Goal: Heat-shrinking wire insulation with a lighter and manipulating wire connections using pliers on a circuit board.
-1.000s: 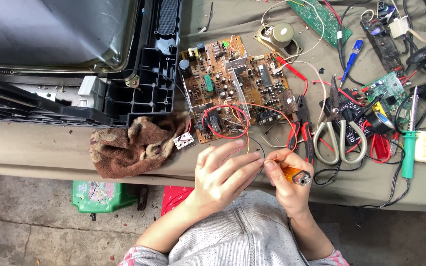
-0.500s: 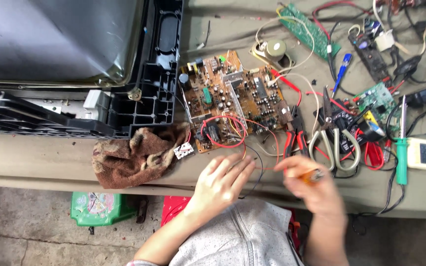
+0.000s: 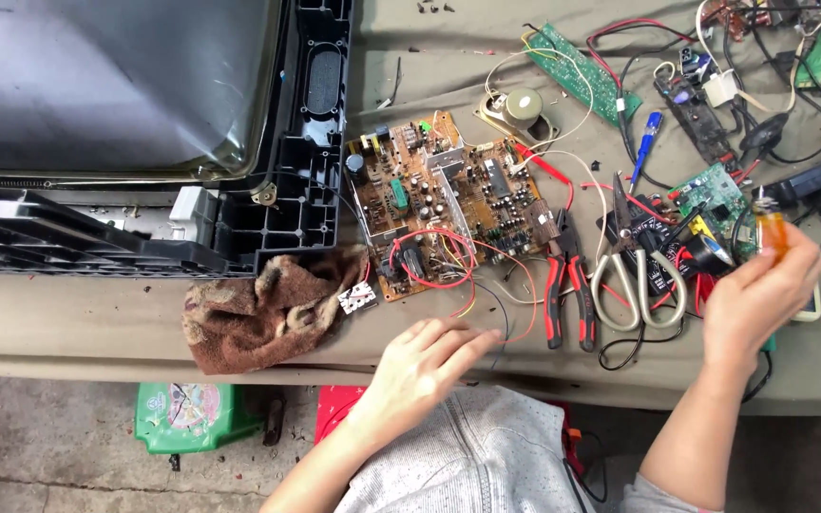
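Observation:
My right hand (image 3: 757,299) is raised over the right side of the table, closed around a small orange-handled tool (image 3: 771,231) held upright. My left hand (image 3: 425,366) rests at the table's front edge with its fingers apart, touching thin loose wires (image 3: 486,318) that run from a brown circuit board (image 3: 448,199). Red wires loop over the board's near corner. Red-handled pliers (image 3: 567,290) and grey-handled scissors (image 3: 634,280) lie between the two hands.
A dismantled television shell (image 3: 268,214) with its grey tube fills the left. A brown rag (image 3: 263,313) lies at the front edge. Green boards, a small speaker (image 3: 523,106), cables and a blue screwdriver (image 3: 646,138) crowd the right. Below, a green box (image 3: 182,418) sits on the floor.
My right hand has swung from beside my left hand, near the table's front edge, out to the right and upward, carrying the orange-handled tool. My left hand stayed by the wires and opened slightly.

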